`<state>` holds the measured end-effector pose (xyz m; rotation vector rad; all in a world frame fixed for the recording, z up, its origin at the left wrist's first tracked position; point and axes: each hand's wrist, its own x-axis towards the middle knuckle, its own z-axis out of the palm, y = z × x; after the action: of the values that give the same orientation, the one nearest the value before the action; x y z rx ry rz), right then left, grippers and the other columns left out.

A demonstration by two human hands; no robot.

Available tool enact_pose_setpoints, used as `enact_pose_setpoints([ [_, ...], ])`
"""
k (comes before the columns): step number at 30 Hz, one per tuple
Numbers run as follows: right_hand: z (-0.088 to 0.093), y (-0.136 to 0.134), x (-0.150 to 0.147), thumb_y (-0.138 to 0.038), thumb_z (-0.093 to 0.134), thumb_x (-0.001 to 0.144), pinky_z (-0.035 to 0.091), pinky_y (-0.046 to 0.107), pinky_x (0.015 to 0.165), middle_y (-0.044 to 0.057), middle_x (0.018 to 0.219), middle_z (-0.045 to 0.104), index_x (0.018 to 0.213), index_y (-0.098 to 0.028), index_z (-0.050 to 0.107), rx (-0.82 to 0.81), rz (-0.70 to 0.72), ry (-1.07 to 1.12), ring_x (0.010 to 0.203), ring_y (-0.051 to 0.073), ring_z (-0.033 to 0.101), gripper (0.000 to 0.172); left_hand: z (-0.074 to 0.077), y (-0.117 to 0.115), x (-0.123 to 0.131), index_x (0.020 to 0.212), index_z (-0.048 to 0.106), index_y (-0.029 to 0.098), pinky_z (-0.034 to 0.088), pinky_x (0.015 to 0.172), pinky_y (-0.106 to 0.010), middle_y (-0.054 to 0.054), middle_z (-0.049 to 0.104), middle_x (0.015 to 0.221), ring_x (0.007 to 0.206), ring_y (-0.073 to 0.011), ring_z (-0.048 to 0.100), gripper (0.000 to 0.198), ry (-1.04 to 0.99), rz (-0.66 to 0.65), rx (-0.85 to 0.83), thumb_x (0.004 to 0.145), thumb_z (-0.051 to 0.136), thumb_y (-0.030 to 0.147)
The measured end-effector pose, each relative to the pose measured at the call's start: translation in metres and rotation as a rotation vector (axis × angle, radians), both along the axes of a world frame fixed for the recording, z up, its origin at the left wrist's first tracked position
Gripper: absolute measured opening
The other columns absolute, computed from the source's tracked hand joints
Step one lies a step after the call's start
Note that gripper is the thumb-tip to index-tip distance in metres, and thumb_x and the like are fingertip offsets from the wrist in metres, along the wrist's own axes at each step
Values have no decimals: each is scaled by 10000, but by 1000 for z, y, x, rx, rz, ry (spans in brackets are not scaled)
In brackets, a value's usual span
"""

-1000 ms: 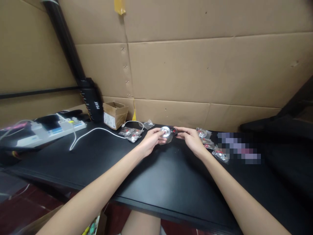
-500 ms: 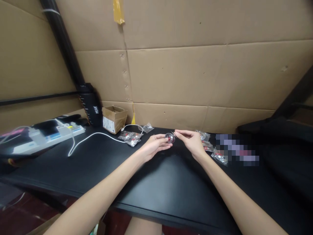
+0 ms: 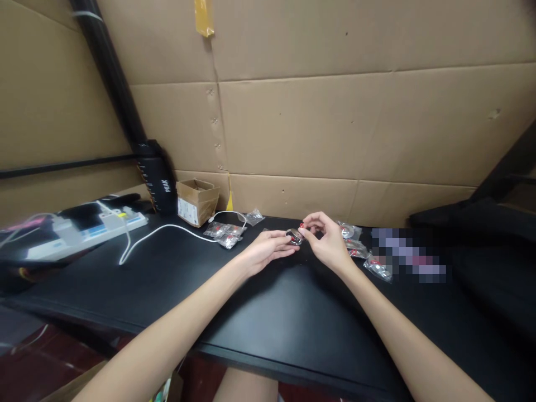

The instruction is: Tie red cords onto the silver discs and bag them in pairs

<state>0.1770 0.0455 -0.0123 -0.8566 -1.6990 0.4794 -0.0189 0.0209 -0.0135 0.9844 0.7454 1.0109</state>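
My left hand (image 3: 271, 250) holds a small round shiny thing (image 3: 295, 237) with a dark rim and a red spot, its thumb on top and fingers below. I cannot make out its exact kind. Just to the right, my right hand (image 3: 326, 239) pinches a small red piece (image 3: 301, 225) between thumb and finger, at the edge of the round thing. Whether the two pieces are joined is too small to tell. Several clear plastic packets (image 3: 377, 269) with red and silver contents lie beyond the right hand, and more such packets (image 3: 228, 234) lie left of the left hand.
On the black table (image 3: 276, 312) stand an open cardboard box (image 3: 196, 202) and a black bottle (image 3: 158, 181). A white power strip (image 3: 86, 237) lies at left, with a white cable (image 3: 167, 226) running from it. Cardboard walls (image 3: 288, 128) close off the back.
My right hand has turned and its fingers have curled; a red piece now shows in its pinch. The round thing has tilted in my left hand.
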Motion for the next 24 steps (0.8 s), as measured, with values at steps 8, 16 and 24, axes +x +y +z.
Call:
enact_pose_setpoints([
  [8, 6, -10, 2, -221, 617, 955, 440, 332, 736, 28, 884, 642, 895, -246, 472, 204, -132, -191, 730, 181, 482, 160, 1, 0, 0, 1103, 759, 62, 557, 1102, -394, -213, 734, 1270, 1050, -238, 772, 193, -12, -49, 16, 993, 644, 171],
  [16, 0, -16, -7, -205, 619, 944, 436, 319, 703, 30, 891, 667, 833, -248, 402, 147, -75, -197, 754, 186, 566, 247, 0, 0, 0, 1085, 760, 63, 585, 1044, -396, -208, 768, 1155, 1032, -241, 771, 239, -32, -68, 27, 1028, 581, 211],
  [24, -2, -15, -7, -216, 653, 918, 415, 324, 672, 2, 815, 646, 846, -242, 525, 122, -82, -240, 666, 169, 484, 149, -5, 1, -2, 1112, 775, 90, 602, 969, -329, -185, 766, 1168, 977, -206, 773, 269, 61, -35, 116, 974, 711, 311],
])
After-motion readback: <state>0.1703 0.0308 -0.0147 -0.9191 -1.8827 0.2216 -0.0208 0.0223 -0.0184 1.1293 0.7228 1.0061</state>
